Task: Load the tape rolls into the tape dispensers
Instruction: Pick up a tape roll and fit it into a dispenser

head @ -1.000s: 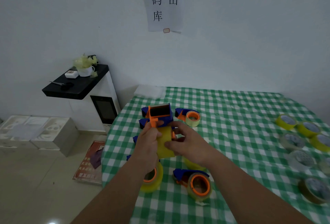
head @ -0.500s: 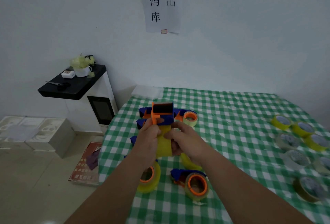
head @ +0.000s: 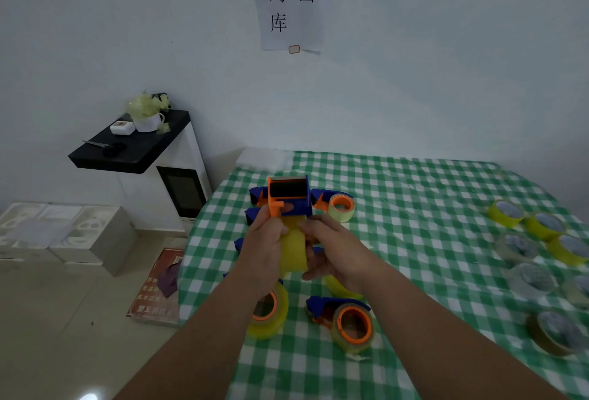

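Above the checked table [head: 414,240], the left hand [head: 264,253] gripped the blue-orange dispenser [head: 291,197]; the right hand [head: 334,253] seemed to be curled around its yellow tape roll [head: 293,253].

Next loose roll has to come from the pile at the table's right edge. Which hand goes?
Right. The right hand is nearer the loose rolls on that side, and its grip on the yellow roll looks lighter. The left hand grips the dispenser, thumb on it.

White wall [head: 414,65], tiled floor [head: 63,320], black-topped cabinet [head: 134,151]
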